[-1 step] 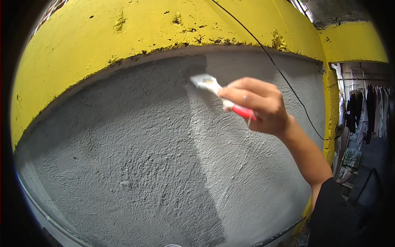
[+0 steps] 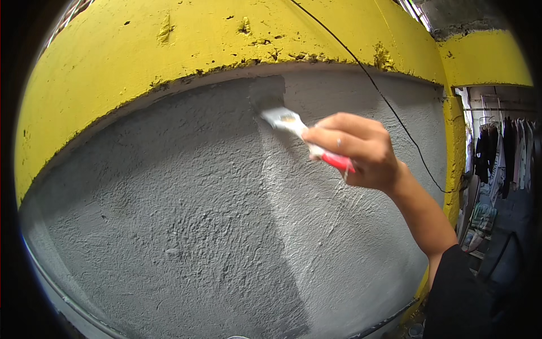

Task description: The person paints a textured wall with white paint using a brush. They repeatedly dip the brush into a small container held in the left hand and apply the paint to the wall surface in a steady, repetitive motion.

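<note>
- The right hand (image 2: 361,148) is closed around the handle of a brush (image 2: 293,125), thumb and fingers wrapped tight; a small pale fleck marks one finger.
- The brush is flat and tilted, its head up and to the left, before the upper middle of the wall (image 2: 344,243). Its handle is white toward the head and glossy red toward the butt; the metal collar is smeared pale. The bristle end blurs into dark grey, so contact with the wall cannot be told.
- The forearm (image 2: 420,209) is bare up to a black sleeve (image 2: 457,288).
- The wall is rough, ridged plaster: dark grey on the left, paler on the right, with a slanting border running down from near the brush.
- Above it curves a yellow band (image 2: 113,68), pitted and chipped along its lower edge.
- A thin black cable (image 2: 418,147) hangs across both.
- At the far right, beyond a yellow post (image 2: 453,147), dark and pale clothes (image 2: 511,150) hang from a rail (image 2: 511,109).
</note>
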`<state>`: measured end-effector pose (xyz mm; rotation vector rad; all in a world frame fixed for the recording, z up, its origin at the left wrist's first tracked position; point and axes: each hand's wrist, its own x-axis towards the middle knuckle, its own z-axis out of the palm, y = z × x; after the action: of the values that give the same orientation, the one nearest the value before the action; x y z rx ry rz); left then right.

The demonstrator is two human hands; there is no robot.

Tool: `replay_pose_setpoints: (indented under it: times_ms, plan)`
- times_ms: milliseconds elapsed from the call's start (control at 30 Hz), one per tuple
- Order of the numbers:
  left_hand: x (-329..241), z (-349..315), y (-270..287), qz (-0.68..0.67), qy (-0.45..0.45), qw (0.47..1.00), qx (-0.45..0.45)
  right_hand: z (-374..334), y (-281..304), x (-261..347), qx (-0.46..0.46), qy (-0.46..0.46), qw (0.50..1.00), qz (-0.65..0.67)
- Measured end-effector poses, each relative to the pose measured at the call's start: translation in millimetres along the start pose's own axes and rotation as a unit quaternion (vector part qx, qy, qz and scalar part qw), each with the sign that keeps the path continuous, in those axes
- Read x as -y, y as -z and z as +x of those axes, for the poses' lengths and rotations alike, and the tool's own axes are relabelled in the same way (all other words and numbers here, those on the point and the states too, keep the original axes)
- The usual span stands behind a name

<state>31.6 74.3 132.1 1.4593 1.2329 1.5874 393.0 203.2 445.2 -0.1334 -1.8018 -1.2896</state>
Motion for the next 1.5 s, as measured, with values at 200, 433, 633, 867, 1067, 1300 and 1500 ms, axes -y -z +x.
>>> replay_pose_setpoints:
  times_ms: [200, 433, 633, 867, 1067, 1300, 1500]
  plan:
    - [-2, -2, -2, -0.007, 0.014, 1.000, -0.004, 21, 29, 5, 0.015, 0.007, 1.000, -0.018]
    - [8, -6, 5, 0.017, -0.001, 1.000, -0.003, 3, 21, 30, 0.080, -0.027, 0.995, 0.046]
    - [3, -9, 5, 0.020, -0.003, 1.000, -0.003, 13, 45, 35, 0.101, -0.101, 0.968, 0.207]
    - [7, -11, 11, 0.025, -0.017, 1.000, 0.005, 45, 9, -11, 0.047, -0.069, 0.986, 0.143]
    - [10, -15, 15, 0.018, 0.000, 1.000, -0.004, 70, 15, -25, 0.009, -0.017, 0.997, 0.069]
    - [1, -14, 16, 0.050, 0.005, 0.999, 0.011, 66, 19, -15, 0.004, 0.032, 0.999, 0.041]
    - [-1, -15, 19, 0.041, -0.001, 0.999, 0.006, 23, 15, 19, 0.079, -0.014, 0.993, 0.088]
